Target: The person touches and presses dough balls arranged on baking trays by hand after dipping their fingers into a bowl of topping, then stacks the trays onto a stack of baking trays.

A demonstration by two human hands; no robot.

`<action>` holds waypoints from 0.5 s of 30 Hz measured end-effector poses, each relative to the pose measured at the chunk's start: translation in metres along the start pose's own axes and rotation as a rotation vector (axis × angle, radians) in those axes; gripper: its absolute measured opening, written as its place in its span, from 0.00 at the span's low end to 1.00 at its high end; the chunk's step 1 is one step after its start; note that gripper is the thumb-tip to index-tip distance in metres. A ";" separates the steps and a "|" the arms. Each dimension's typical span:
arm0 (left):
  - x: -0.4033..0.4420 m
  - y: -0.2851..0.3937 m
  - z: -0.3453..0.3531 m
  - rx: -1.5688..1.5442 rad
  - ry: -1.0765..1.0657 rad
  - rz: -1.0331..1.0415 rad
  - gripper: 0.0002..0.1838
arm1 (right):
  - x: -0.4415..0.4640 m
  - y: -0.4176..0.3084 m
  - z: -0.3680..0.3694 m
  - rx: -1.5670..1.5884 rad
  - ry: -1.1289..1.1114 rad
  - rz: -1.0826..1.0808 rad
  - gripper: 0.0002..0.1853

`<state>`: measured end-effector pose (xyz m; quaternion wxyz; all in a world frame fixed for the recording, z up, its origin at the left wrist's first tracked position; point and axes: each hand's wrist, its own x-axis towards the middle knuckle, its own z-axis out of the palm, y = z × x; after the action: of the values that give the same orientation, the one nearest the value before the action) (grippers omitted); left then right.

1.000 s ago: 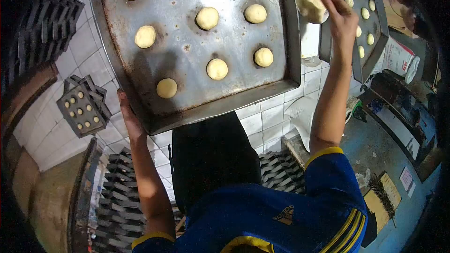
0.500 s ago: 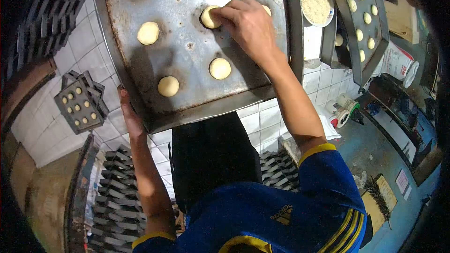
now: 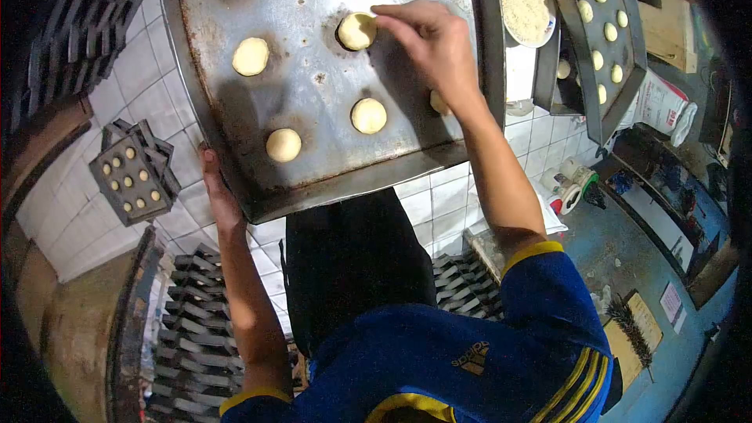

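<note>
My left hand (image 3: 223,196) holds a large dark metal baking tray (image 3: 313,168) by its left side near the front corner; the fingers underneath are hidden. Round, pale dough balls sit spaced out on it. Over the middle of the tray is my right hand (image 3: 435,43), thumb and forefinger slightly apart at the right edge of the central dough ball (image 3: 357,31). Nothing shows between those fingertips. Nearer to me lie another dough ball (image 3: 369,116) and one at the left (image 3: 283,145). My right wrist partly covers a dough ball (image 3: 439,102).
Right of the tray stands a bowl of pale crumbs or grains (image 3: 526,4). Beyond it a second tray of dough balls (image 3: 607,47) rests tilted. A smaller-looking tray with dough balls (image 3: 125,176) is low at left, near stacked dark trays (image 3: 196,329). A workbench (image 3: 595,258) runs along the right.
My right hand has drawn slightly right, off the central dough ball, and its thumb and forefinger have parted. My left hand keeps its hold on the tray.
</note>
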<state>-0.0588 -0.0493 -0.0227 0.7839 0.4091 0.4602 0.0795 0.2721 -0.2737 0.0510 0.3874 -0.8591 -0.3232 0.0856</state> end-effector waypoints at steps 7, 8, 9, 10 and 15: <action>0.003 -0.006 -0.010 -0.066 -0.050 -0.067 0.39 | -0.028 -0.032 -0.015 0.407 -0.103 0.428 0.13; 0.003 -0.007 -0.012 -0.066 -0.031 -0.061 0.39 | -0.034 -0.041 -0.006 0.470 -0.129 0.440 0.13; 0.002 -0.006 -0.007 -0.022 -0.017 -0.013 0.39 | -0.039 -0.046 0.006 0.446 -0.162 0.387 0.12; 0.001 -0.004 -0.002 0.024 -0.007 0.033 0.38 | -0.039 -0.053 0.016 0.388 -0.196 0.308 0.11; -0.009 0.016 0.019 0.019 0.019 0.070 0.27 | -0.011 -0.075 0.070 0.132 -0.124 -0.187 0.08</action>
<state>-0.0444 -0.0544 -0.0011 0.7723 0.4314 0.4539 0.1064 0.1995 -0.2014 0.0559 0.4286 -0.7910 -0.4190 0.1231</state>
